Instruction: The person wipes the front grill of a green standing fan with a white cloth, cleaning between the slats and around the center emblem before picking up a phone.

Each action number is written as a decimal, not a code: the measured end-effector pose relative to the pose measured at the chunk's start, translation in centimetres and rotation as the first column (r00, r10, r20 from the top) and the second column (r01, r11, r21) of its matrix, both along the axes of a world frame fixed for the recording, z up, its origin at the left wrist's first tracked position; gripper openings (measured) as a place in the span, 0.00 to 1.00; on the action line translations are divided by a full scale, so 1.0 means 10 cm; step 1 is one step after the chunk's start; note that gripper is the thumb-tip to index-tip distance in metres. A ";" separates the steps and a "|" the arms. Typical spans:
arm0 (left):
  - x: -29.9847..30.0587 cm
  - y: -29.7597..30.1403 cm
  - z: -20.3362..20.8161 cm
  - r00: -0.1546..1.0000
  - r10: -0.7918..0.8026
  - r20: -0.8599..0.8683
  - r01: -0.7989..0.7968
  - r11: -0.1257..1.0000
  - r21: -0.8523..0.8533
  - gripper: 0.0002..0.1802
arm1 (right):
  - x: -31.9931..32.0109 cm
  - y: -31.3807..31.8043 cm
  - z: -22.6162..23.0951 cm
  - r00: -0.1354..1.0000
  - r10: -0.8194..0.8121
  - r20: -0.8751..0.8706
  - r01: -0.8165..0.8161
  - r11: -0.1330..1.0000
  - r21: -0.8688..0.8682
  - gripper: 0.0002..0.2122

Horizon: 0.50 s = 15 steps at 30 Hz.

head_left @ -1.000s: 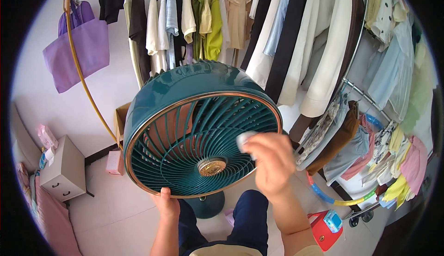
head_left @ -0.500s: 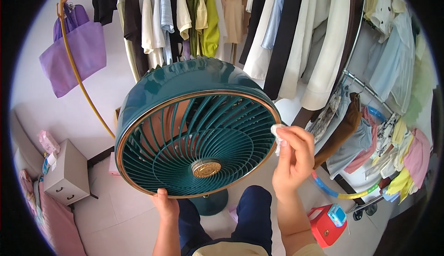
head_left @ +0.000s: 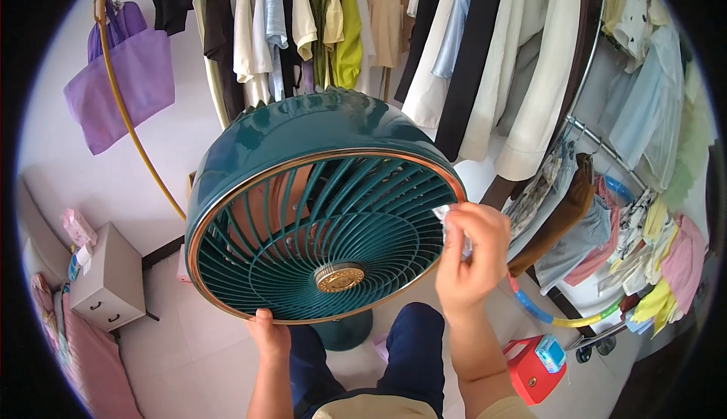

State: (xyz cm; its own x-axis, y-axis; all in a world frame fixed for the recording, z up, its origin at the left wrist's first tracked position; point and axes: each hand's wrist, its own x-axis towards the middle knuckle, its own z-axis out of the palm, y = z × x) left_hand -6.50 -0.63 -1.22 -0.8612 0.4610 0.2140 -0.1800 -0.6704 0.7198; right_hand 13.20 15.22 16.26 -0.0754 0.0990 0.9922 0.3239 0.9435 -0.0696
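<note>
1. Fan (head_left: 318,127), dark green: centre of view, grille tilted toward the wearer; copper-toned rim (head_left: 363,151), gold hub (head_left: 339,276). Round base (head_left: 344,332) below, on the floor, seen between the legs.
2. Left hand (head_left: 271,336): clamped on the fan's lower rim, thumb in front, fingers hidden behind.
3. Right hand (head_left: 473,256): apart from the left, raised at the fan's right edge, thumb and fingers pinched together on item 4.
4. White wipe (head_left: 444,213), crumpled; tissue or cloth, cannot tell. Overlaps the grille's right side; contact unclear.
5. Clothes (head_left: 348,40), assorted, hanging behind the fan.
6. Purple bag (head_left: 129,85), hanging at upper left.
7. Grey cabinet (head_left: 113,282), two-handled, left.
8. Red case (head_left: 530,377), lower right, bearing a blue packet (head_left: 550,352).
</note>
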 end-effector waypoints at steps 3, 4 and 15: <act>0.03 0.02 0.03 1.000 0.008 -0.018 -0.008 1.000 0.005 0.48 | -0.07 -0.02 -0.05 0.984 0.042 -0.172 -0.057 0.995 -0.083 0.07; 0.04 0.03 0.05 1.000 0.010 -0.013 -0.010 1.000 0.001 0.48 | -0.06 -0.05 -0.01 0.981 -0.052 -0.187 0.033 0.994 -0.102 0.07; 0.05 0.06 -0.01 0.999 0.006 -0.035 -0.005 1.000 0.023 0.47 | -0.24 -0.24 0.01 0.999 -0.014 -0.044 0.011 0.997 -0.079 0.09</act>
State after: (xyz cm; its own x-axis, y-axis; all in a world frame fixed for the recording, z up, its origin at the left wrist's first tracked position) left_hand -6.02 -0.08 -1.29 -0.8555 0.4510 0.2545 -0.1511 -0.6874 0.7104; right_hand 10.81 12.79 16.32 -0.0292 0.1776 0.9837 0.3304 0.9305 -0.1582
